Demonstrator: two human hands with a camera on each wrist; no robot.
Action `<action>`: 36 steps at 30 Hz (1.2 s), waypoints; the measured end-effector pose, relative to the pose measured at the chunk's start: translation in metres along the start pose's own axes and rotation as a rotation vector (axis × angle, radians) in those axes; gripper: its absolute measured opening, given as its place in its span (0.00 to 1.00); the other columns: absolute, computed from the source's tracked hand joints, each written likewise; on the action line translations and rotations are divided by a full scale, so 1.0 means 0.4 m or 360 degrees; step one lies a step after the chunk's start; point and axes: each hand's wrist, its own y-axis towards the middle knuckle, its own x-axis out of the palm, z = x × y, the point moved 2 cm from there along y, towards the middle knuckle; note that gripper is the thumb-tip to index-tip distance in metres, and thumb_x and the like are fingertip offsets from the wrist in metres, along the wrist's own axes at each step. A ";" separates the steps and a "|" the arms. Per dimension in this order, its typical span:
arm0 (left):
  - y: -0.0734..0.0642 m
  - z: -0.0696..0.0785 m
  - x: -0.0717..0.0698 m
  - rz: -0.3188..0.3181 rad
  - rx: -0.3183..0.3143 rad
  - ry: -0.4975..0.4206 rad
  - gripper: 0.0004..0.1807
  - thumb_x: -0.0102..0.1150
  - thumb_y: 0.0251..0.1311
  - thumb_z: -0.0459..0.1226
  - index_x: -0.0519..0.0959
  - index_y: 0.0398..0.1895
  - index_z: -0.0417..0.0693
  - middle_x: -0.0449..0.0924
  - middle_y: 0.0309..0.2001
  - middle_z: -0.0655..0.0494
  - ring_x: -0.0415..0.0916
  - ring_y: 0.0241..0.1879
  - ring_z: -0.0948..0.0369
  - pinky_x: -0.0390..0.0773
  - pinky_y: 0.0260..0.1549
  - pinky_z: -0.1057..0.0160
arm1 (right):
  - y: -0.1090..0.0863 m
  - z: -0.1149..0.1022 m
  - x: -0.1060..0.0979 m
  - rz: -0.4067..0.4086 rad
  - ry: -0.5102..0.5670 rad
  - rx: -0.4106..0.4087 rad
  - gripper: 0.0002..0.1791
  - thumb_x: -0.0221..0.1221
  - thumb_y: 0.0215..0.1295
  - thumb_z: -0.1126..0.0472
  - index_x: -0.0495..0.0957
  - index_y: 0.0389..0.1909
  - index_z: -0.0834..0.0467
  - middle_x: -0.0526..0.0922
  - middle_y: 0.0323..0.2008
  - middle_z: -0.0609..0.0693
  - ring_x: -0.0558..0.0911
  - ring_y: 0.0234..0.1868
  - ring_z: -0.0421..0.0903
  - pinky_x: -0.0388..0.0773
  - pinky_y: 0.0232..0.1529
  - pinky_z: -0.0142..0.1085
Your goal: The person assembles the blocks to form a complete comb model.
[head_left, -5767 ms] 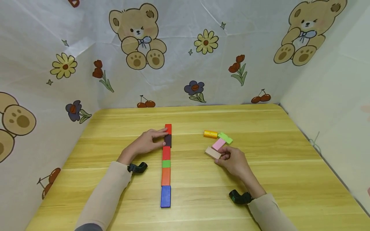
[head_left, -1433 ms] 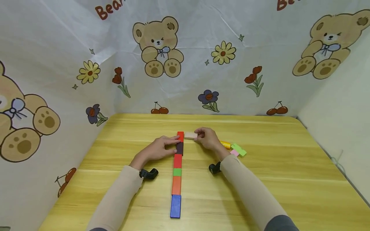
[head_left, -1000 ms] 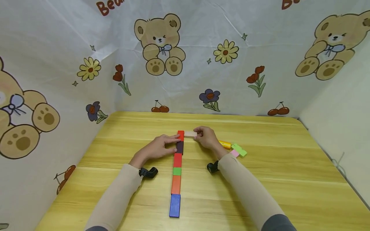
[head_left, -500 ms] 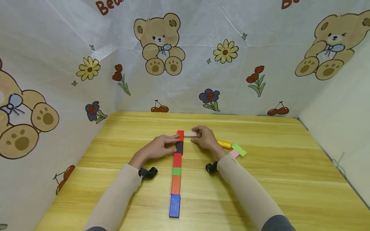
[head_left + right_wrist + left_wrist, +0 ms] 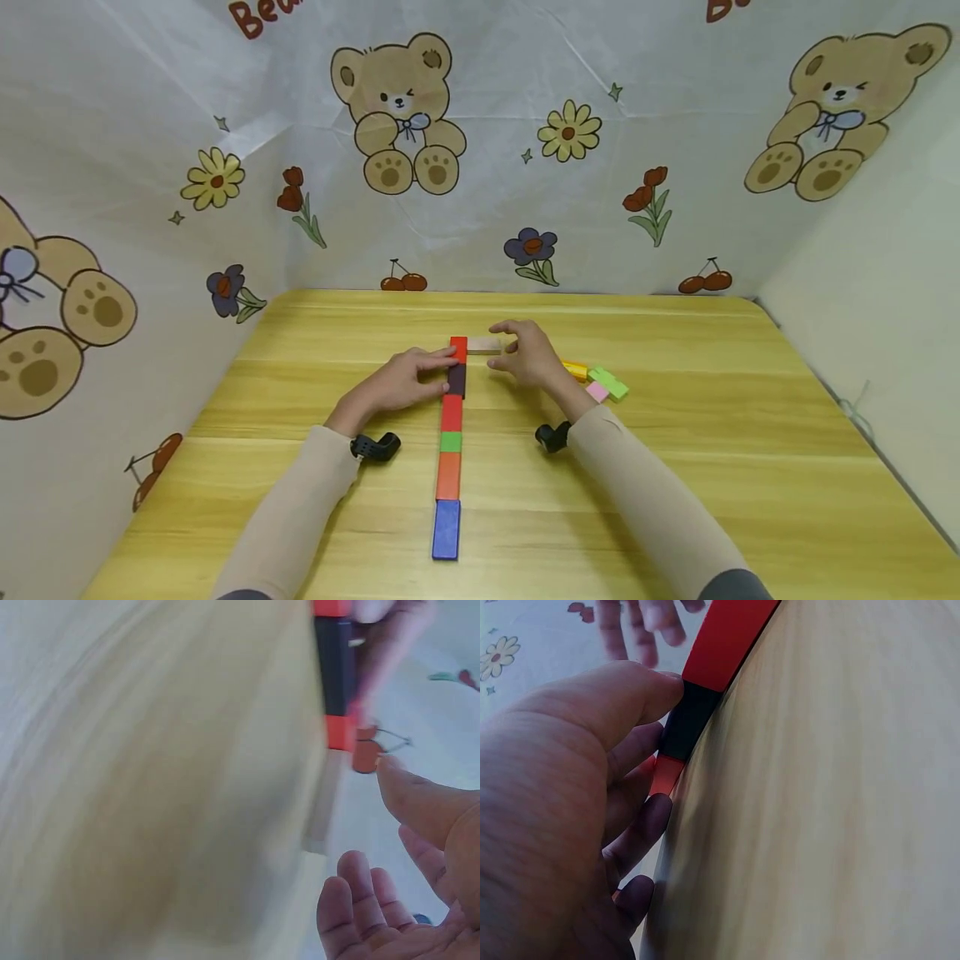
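A straight row of blocks runs away from me on the wooden table. From near to far it has a blue block (image 5: 446,531), an orange block (image 5: 448,476), a small green block (image 5: 450,442), a red block (image 5: 452,412), a dark block (image 5: 456,381) and a far red block (image 5: 458,343). My left hand (image 5: 397,382) touches the row's left side, fingers reaching onto the far red block and thumb at the dark one. A beige block (image 5: 483,346) lies crosswise against the far red block's right side. Thumb and fingers spread, my right hand (image 5: 527,357) is off the beige block's right end.
To the right of my right forearm lie a yellow block (image 5: 575,371), a light green block (image 5: 609,383) and a partly covered pink block (image 5: 597,392). A bear-print curtain (image 5: 480,167) hangs behind the table's far edge.
My right hand carried the beige block from the loose group to the row's far end, set it against the red block and has let go. My left hand stays at the row.
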 end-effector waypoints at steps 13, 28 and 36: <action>-0.020 -0.014 -0.006 0.0015 -0.0001 -0.0045 0.29 0.61 0.68 0.50 0.71 0.72 0.63 0.60 0.75 0.74 0.64 0.68 0.57 0.69 0.65 0.48 | -0.099 -0.009 -0.101 0.0323 0.0037 -0.0059 0.23 0.67 0.65 0.57 0.79 0.61 0.51 0.76 0.62 0.54 0.82 0.52 0.53 0.84 0.43 0.44; -0.005 -0.011 0.001 0.0017 0.0012 -0.0047 0.28 0.61 0.68 0.49 0.71 0.71 0.63 0.60 0.75 0.75 0.60 0.72 0.55 0.64 0.70 0.46 | -0.210 0.050 -0.173 0.0658 -0.0074 -0.0084 0.20 0.68 0.64 0.58 0.81 0.57 0.54 0.79 0.55 0.56 0.80 0.47 0.52 0.80 0.43 0.44; 0.005 0.005 -0.001 -0.0005 0.0007 -0.0059 0.29 0.61 0.68 0.49 0.71 0.71 0.63 0.60 0.75 0.75 0.61 0.71 0.56 0.65 0.69 0.46 | -0.259 0.125 -0.217 0.0758 -0.0032 0.0064 0.21 0.67 0.65 0.58 0.81 0.59 0.53 0.79 0.55 0.54 0.80 0.48 0.53 0.78 0.39 0.33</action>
